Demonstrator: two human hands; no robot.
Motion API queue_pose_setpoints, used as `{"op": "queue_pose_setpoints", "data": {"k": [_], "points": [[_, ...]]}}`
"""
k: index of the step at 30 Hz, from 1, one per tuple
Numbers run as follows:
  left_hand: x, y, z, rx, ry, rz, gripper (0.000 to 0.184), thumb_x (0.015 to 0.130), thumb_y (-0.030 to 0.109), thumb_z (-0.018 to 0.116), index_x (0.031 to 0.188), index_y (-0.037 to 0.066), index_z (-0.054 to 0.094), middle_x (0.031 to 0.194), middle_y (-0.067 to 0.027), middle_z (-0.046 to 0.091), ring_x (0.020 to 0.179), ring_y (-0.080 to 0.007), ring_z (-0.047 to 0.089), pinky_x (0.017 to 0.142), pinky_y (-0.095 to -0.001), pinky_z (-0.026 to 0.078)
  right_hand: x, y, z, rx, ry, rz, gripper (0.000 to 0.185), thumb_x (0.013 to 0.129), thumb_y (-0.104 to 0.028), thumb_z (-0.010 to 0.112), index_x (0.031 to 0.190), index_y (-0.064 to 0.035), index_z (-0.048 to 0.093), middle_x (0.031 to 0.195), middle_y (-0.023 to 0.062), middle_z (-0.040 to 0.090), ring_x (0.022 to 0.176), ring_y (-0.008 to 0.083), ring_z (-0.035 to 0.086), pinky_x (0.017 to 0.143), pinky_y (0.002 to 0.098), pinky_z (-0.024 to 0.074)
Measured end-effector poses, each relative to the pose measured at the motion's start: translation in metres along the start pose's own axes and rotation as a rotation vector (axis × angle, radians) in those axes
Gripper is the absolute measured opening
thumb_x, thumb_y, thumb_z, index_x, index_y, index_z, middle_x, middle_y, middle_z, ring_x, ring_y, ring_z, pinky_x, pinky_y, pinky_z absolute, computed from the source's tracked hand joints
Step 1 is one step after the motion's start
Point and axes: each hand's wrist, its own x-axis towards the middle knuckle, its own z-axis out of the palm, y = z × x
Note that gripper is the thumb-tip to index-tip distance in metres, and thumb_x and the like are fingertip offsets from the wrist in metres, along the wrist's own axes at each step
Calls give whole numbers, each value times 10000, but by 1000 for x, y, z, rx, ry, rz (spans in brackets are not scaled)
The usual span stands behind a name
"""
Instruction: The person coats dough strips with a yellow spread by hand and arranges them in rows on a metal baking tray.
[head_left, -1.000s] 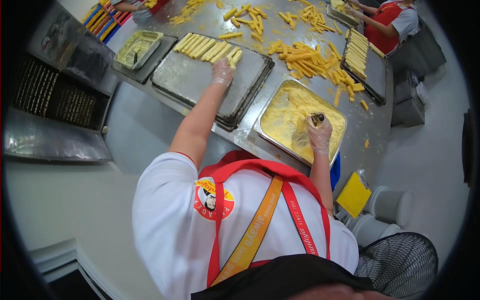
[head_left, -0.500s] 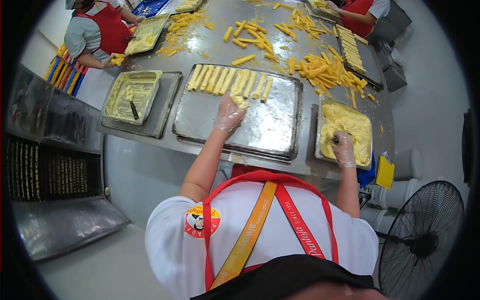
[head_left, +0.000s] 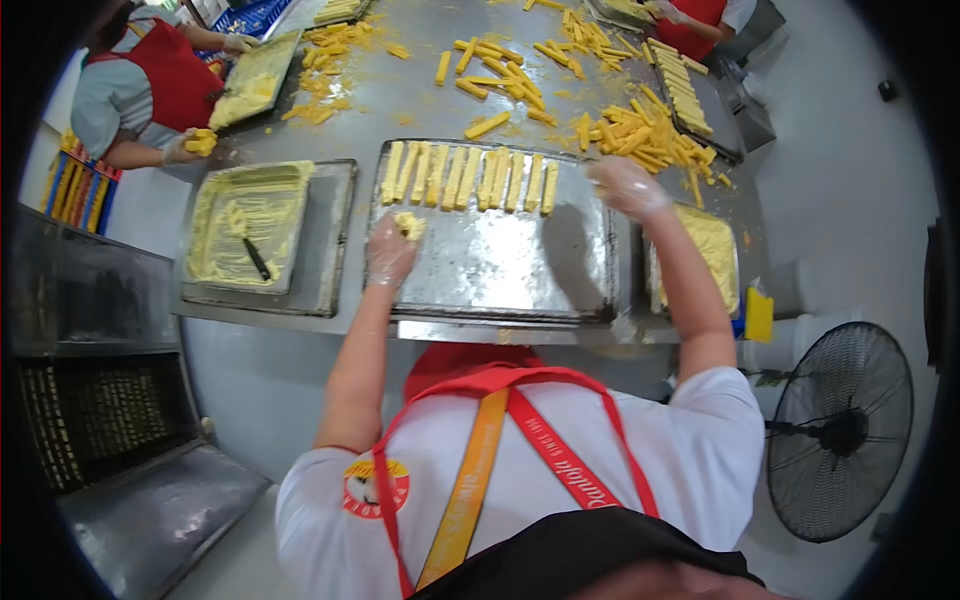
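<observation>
My left hand (head_left: 392,252), in a clear glove, is closed around a cream-smeared yellow lump (head_left: 409,226) at the left side of the flat metal tray (head_left: 470,265). Along that tray's far side lies a row of cream-coated yellow sticks (head_left: 465,178). My right hand (head_left: 630,188), also gloved, hovers over the tray's right edge, close to the loose pile of yellow sticks (head_left: 640,135). Its fingers are blurred, so any hold is unclear. Under my right forearm sits a pan of pale yellow cream (head_left: 708,245), partly hidden.
At left, a cream-smeared pan (head_left: 200,240) holds a dark-handled spreader (head_left: 256,260). A co-worker in a red apron (head_left: 165,75) stands at the far left, another (head_left: 690,25) at the far right. A tray of coated sticks (head_left: 683,95) lies beyond the pile. A fan (head_left: 840,430) stands right.
My right hand has left the cream pan and moved up and left to the tray's right edge. My left hand has shifted left, away from the row, still holding the creamy lump.
</observation>
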Motion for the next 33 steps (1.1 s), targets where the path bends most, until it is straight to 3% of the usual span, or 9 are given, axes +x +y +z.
{"op": "queue_pose_setpoints", "data": {"k": [3,7,8,15,18,21,24,30,33], "points": [[-8,9,1,8,36,-26,301,771,181,705,950,7,536,878,-218,606,838,-414,592,738,-482,478,105,-29,22,-6,-168,27,297,808,-59,595,1103,-67,630,1040,165,645,1021,338,603,915,439,480],[-3,7,-2,74,79,28,289,759,171,707,912,10,522,847,-215,585,812,-413,582,710,-481,468,205,-48,71,-69,151,-230,267,830,-53,574,1090,-78,633,1051,167,647,1039,327,614,897,428,496],[-4,7,-1,88,81,26,290,757,171,707,908,10,520,841,-214,583,809,-416,580,710,-481,466,221,-46,83,-74,259,-299,262,831,-53,573,1085,-79,634,1054,165,648,1040,325,618,893,427,499],[-8,10,-4,139,70,11,262,734,111,674,918,13,514,813,-216,572,788,-426,573,700,-490,465,254,-54,88,-219,89,-353,218,832,-79,568,1031,-78,657,1010,165,659,1006,329,633,854,435,514],[-8,9,-6,120,66,3,268,721,98,670,923,12,516,804,-221,571,778,-432,571,696,-496,465,260,-45,67,-4,124,-265,249,809,-77,561,1039,-84,657,961,178,661,989,347,635,837,449,514],[-8,9,-4,98,65,-26,261,717,96,668,920,11,529,798,-226,571,763,-438,570,688,-496,469,268,-16,40,-6,275,-36,281,784,-97,578,1054,-87,652,972,201,661,983,373,631,834,461,512],[-7,16,-9,124,70,-47,259,716,97,669,919,6,538,802,-225,573,763,-436,573,683,-489,474,262,1,33,170,195,227,300,778,-119,594,1072,-89,645,1025,215,659,992,372,633,843,460,512],[-8,11,-4,87,72,-44,265,718,104,668,924,-9,544,815,-222,576,753,-426,580,672,-483,478,274,17,63,5,87,200,322,790,-146,600,1105,-85,628,1063,228,652,1022,377,625,861,456,505],[-6,14,-7,61,71,-67,247,726,106,663,913,-8,549,820,-223,576,752,-422,580,670,-481,477,276,29,59,164,185,162,359,790,-157,608,1141,-84,609,1055,229,655,1029,396,615,859,458,504]]}}
